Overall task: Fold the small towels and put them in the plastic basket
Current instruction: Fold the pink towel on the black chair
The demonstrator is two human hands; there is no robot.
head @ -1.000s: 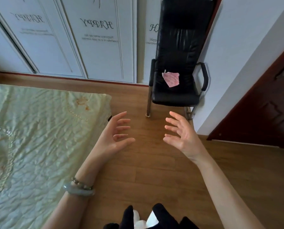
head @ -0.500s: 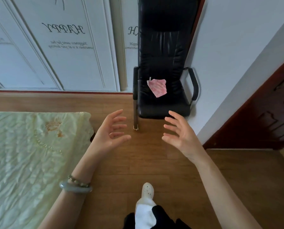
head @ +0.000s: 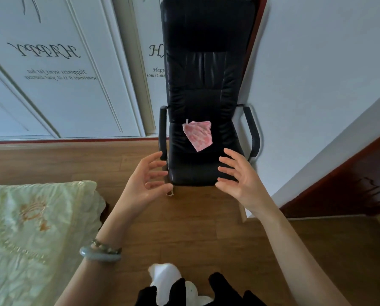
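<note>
while both hands hover palm to palm with nothing between them, a small pink towel [head: 198,135] lies on the seat of a black padded chair [head: 206,85], towards the back of the cushion and just below the backrest. the towel sits askew, one corner pointing to the seat's front edge, with a white tag sticking up at its far left corner.

the left hand [head: 143,184] is released, fingers spread and lightly bent, level with the seat's front left corner; its fingertips overlap the chair's left armrest [head: 163,129] in the view, though whether they touch it cannot be told. the right hand [head: 239,177] is likewise released, fingers fanned and a little curved, over the seat's front right corner. neither hand reaches the towel, which lies beyond them and between the two.

a pale green bangle [head: 100,253] and a thin beaded bracelet circle the left wrist. the chair stands on a wooden floor [head: 195,228] against white wardrobe doors [head: 52,85] printed with script lettering, beside a white wall [head: 317,62]. a pale green embroidered bedspread [head: 30,228] fills the lower left, and a dark red door [head: 350,184] shows at right. at the bottom edge, a blurred white foot [head: 167,281] and black trouser legs are visible.
</note>
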